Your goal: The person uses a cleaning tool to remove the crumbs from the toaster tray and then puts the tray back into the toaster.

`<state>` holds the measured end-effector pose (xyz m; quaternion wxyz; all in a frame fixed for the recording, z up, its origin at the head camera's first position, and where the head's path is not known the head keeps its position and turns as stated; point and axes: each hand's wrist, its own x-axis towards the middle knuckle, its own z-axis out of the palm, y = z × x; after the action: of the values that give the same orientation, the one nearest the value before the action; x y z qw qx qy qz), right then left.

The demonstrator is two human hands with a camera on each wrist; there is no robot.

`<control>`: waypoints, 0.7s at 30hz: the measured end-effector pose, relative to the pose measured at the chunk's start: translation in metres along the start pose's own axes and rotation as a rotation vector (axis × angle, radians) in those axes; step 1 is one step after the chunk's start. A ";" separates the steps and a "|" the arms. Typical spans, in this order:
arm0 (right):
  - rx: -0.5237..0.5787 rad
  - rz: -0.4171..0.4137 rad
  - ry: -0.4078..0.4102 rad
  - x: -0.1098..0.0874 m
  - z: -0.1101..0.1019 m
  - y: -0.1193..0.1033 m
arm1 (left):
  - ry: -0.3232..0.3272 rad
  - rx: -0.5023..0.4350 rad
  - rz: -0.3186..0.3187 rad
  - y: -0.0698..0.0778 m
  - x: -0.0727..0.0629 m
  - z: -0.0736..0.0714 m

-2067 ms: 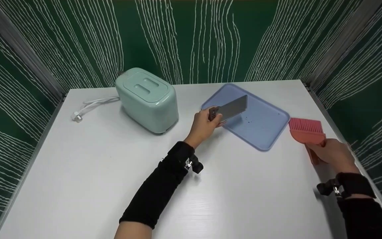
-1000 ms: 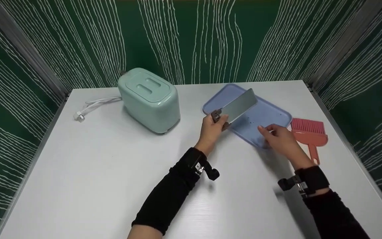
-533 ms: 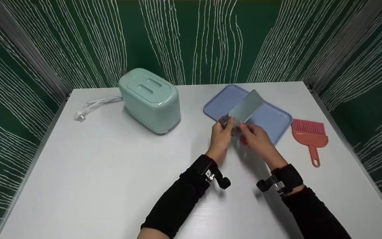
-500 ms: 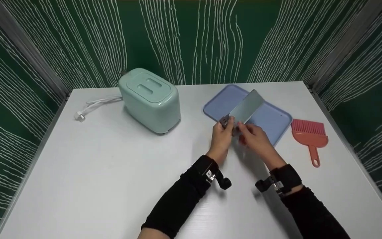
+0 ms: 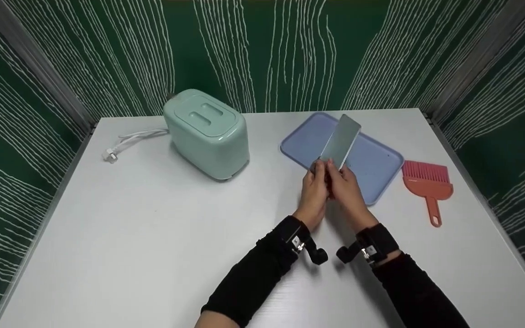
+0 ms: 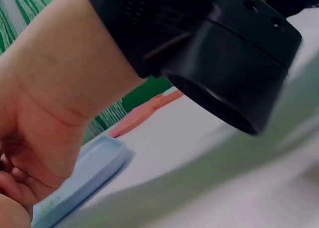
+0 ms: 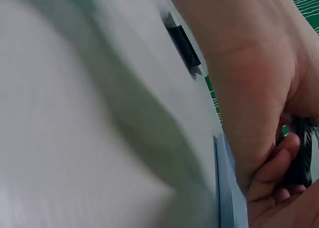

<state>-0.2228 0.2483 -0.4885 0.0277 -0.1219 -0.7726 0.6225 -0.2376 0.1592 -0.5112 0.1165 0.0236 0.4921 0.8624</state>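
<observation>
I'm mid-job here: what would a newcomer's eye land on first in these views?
Probably the flat metal-bladed tool, gripped at its handle end by the left hand and right hand, its blade over the blue tray. Next, the bulky mint-green appliance, toaster-like, at the back left of the white table. Then the pink-bristled orange brush, right of the tray.

Both arms (image 5: 249, 278) reached forward and slanted inward, so that the left hand (image 5: 313, 191) and the right hand (image 5: 347, 187) were close together, side by side. The thumbs (image 5: 320, 170) lay next to each other, pointing away from the body, and the fingers (image 7: 276, 171) were curled. Black sleeves (image 5: 419, 291) covered the forearms, with bare skin (image 5: 217, 320) past the left sleeve's lower end.
</observation>
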 end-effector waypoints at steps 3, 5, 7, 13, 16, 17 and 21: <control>0.092 -0.001 0.009 0.001 0.001 0.003 | -0.017 -0.009 -0.016 -0.002 0.000 0.001; 0.159 0.006 0.012 0.002 0.002 0.005 | -0.032 -0.015 -0.021 -0.003 0.000 0.001; 0.217 0.017 0.011 0.003 0.002 0.008 | -0.056 -0.022 -0.024 -0.003 0.001 0.000; 0.267 0.021 0.003 0.005 0.000 0.015 | -0.102 -0.014 -0.037 -0.004 0.000 -0.004; 0.260 0.006 0.025 0.006 -0.001 0.015 | -0.118 0.033 -0.040 -0.004 0.001 -0.005; 0.250 0.000 0.034 0.006 -0.002 0.015 | -0.123 0.050 -0.043 -0.003 0.001 -0.006; 0.204 -0.026 0.033 0.005 -0.003 0.010 | -0.137 0.126 -0.054 0.000 0.002 -0.011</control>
<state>-0.2256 0.2546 -0.4983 0.0606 -0.1189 -0.7059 0.6956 -0.2415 0.1507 -0.5171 0.1713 0.0764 0.5369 0.8225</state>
